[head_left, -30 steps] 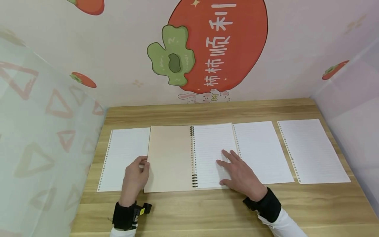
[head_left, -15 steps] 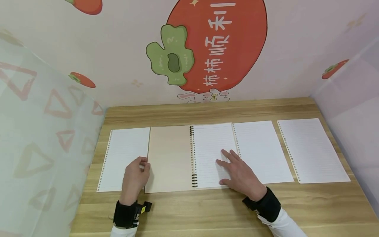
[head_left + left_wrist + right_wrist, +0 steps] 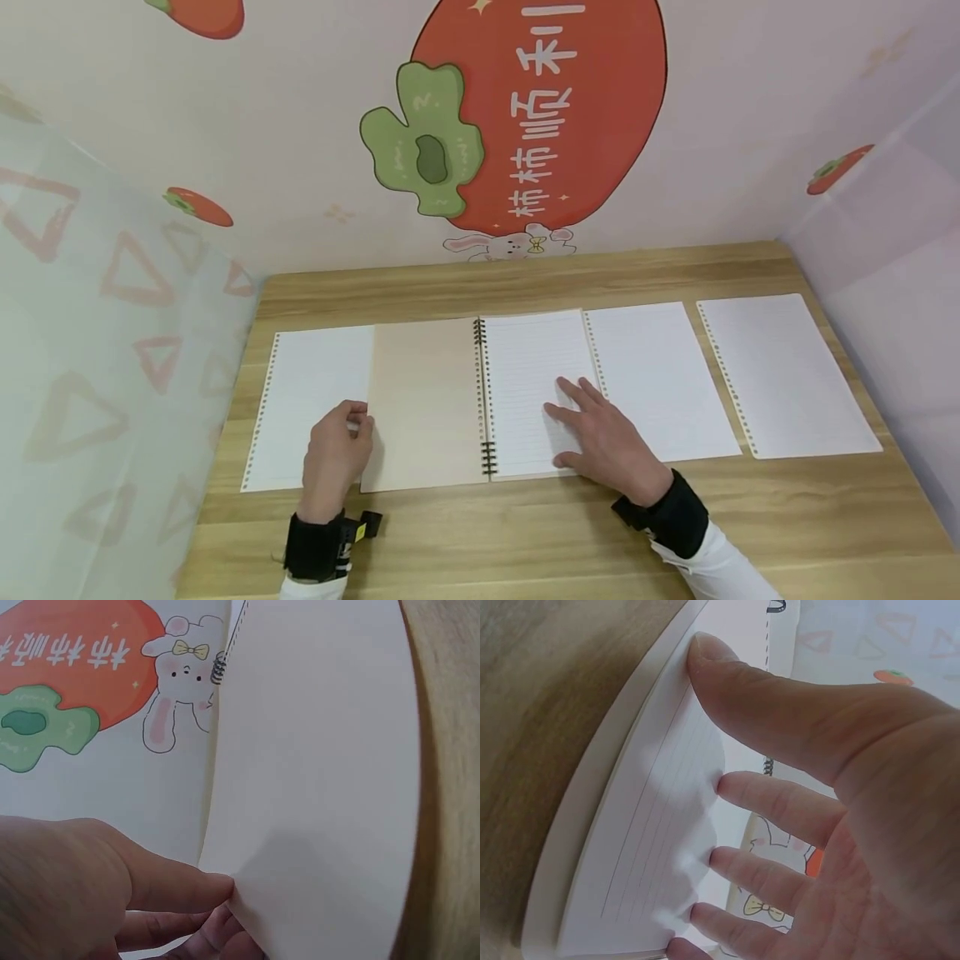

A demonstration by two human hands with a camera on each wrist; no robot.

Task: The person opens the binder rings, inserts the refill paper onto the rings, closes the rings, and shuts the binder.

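Note:
A spiral notebook lies open on the wooden table, its plain beige cover [image 3: 423,404] to the left of the coil [image 3: 489,457] and a lined page [image 3: 528,358] to the right. The left hand [image 3: 337,450] pinches the cover's outer edge between thumb and fingers. Close up in the left wrist view, the thumb [image 3: 199,889] lies against the face of the cover [image 3: 322,750]. Fingers spread, the right hand [image 3: 611,437] rests its fingertips on the lined page. In the right wrist view those fingers [image 3: 780,802] touch the page [image 3: 652,825] from above.
One loose hole-punched sheet [image 3: 315,367] lies left of the notebook, beside the cover. To the right lie two more, one sheet [image 3: 660,375] against the notebook's page and another sheet [image 3: 787,375] farther out. Walls enclose the table [image 3: 510,550] at the back and sides.
The head view has shifted slightly, so everything sits a little farther left. Both hands keep their places on the notebook.

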